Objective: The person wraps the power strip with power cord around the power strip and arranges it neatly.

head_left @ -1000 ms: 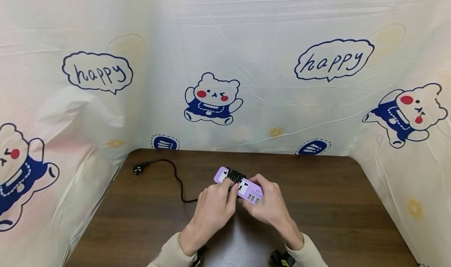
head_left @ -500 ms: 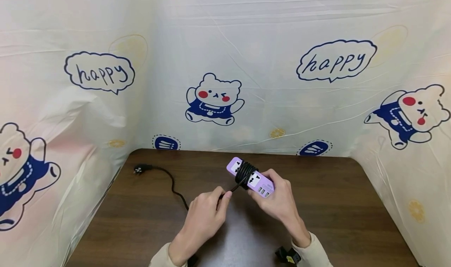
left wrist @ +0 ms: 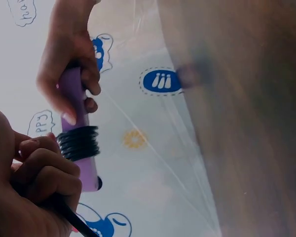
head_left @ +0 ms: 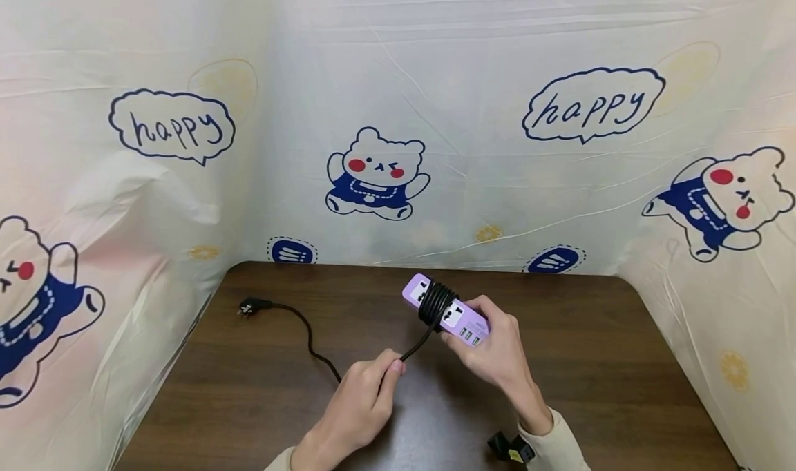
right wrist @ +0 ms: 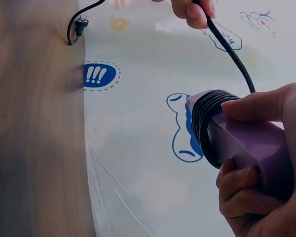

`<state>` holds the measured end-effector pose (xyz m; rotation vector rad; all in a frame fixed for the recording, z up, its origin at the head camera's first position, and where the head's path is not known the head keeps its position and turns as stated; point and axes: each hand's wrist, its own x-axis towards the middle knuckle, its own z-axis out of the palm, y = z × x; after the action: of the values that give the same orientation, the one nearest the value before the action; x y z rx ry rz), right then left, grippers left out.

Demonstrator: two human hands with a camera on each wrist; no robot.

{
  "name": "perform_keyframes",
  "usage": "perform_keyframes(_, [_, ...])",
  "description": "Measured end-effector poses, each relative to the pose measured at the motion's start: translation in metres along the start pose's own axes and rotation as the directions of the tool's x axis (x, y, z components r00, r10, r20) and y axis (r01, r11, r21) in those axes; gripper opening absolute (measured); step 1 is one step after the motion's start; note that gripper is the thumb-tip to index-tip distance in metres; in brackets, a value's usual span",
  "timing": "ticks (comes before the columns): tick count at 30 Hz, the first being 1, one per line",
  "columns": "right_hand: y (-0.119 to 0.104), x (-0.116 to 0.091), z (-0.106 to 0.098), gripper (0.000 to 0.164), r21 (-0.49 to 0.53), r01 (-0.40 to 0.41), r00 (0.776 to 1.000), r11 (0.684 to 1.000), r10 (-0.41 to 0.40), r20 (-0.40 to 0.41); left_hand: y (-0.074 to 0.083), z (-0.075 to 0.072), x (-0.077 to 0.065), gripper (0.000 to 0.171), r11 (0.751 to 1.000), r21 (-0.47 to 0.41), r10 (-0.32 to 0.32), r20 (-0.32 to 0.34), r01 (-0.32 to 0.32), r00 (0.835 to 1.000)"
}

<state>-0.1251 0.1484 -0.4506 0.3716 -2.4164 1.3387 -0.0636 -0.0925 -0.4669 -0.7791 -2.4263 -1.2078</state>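
Note:
My right hand (head_left: 497, 347) grips the near right end of a purple power strip (head_left: 468, 322), which is held up off the table at a slant. Several turns of its black cord (head_left: 437, 304) wrap round the middle, between white sockets; three USB ports show near the right hand. My left hand (head_left: 361, 395) pinches the cord below and left of the strip, and the stretch between hand and coil is nearly straight. In the left wrist view the left fingers (left wrist: 52, 173) curl round the cord. The cord's loose end runs left to a black plug (head_left: 253, 306).
A dark brown wooden table (head_left: 591, 367) lies under the hands. Behind and at both sides hangs a pale sheet (head_left: 472, 112) printed with bears and "happy" bubbles. A small black device (head_left: 511, 449) sits by the right wrist.
The left hand has moved from beside the coil down and left, drawing out a length of cord. The strip has risen slightly and shifted right with the right hand. The plug has shifted slightly.

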Motion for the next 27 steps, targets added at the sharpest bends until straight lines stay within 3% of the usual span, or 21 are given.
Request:
perform_keyframes(12, [-0.003, -0.001, 0.000, 0.051, 0.018, -0.015, 0.999, 1.000, 0.014, 0.031, 0.001, 0.013, -0.009, 0.023, 0.995, -0.033, 0.095, -0.014, -0.096, 0.995])
perform_keyframes(27, [-0.004, -0.002, -0.003, 0.051, 0.037, -0.038, 0.997, 0.999, 0.035, 0.069, -0.001, 0.033, -0.014, 0.024, 0.989, -0.094, 0.112, -0.021, -0.114, 0.993])
